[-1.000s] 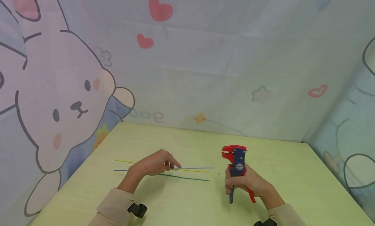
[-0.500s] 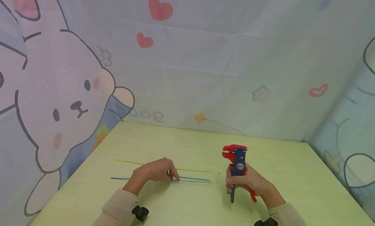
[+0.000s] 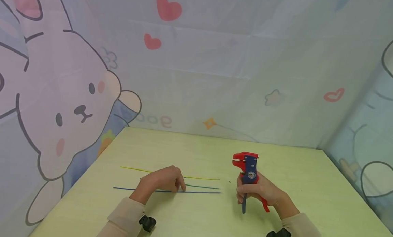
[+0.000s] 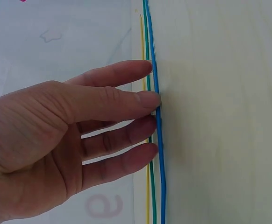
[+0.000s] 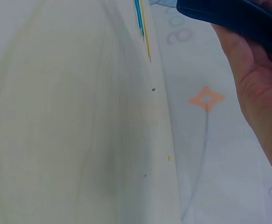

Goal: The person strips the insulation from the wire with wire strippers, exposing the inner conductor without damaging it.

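Note:
In the head view my left hand (image 3: 165, 179) is low over the left half of the table, above three thin wires lying roughly side by side. The blue wire (image 4: 162, 154) runs right at its thumb and fingertips, which are spread apart in the left wrist view. Just beyond lie the green wire (image 3: 202, 187) and the yellow wire (image 3: 135, 168), both partly hidden by the hand. My right hand (image 3: 261, 189) grips a red and dark blue wire stripper (image 3: 251, 165), held upright with its red jaws on top. Short bare tips show on wire ends in the right wrist view.
Small insulation scraps, among them a green bit (image 5: 153, 89) and a yellow bit (image 5: 169, 158), lie on the pale table (image 3: 291, 182) beyond the wire ends. A printed cloth backdrop (image 3: 215, 76) stands behind the table's far edge.
My left hand has brought the blue wire toward the near side, from beside the yellow wire to in front of the green one, and its fingers have loosened. The right hand stays nearly still.

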Motion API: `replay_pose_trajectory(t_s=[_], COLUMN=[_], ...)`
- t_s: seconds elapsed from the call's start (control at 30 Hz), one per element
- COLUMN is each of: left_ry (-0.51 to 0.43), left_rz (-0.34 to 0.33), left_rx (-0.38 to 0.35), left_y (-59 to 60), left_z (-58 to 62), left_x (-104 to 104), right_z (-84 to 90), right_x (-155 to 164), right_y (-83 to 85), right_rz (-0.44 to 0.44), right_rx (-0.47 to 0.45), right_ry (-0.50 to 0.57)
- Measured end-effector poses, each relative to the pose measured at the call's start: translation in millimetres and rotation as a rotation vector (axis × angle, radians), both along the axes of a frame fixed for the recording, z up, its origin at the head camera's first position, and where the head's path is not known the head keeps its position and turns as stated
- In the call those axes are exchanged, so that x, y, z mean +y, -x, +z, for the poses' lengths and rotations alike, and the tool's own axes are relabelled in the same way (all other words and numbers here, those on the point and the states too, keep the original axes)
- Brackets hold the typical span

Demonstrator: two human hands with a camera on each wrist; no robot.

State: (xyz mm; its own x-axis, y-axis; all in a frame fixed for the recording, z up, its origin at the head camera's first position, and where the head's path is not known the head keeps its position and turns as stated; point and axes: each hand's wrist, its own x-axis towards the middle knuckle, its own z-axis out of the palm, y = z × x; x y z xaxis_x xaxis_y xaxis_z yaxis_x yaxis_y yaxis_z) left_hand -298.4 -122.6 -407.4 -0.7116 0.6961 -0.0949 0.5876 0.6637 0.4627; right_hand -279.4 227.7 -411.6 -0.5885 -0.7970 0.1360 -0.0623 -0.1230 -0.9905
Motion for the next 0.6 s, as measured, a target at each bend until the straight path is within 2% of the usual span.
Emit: replay_pose_trajectory(t_s=[0.37, 0.6], left_ry=[-0.028, -0.009], left_rz=[-0.010, 0.008], left_rx=[-0.010, -0.027], left_y=[-1.9, -2.1], left_z=[1.7, 1.7], left_x=[-0.7, -1.5], right_z=[-1.9, -3.8], right_x=[1.9, 2.9], right_y=[2.0, 1.7], right_rz=[-0.029, -0.045], right_rx=[-0.005, -0.029], right_ry=[-0.007, -0.023])
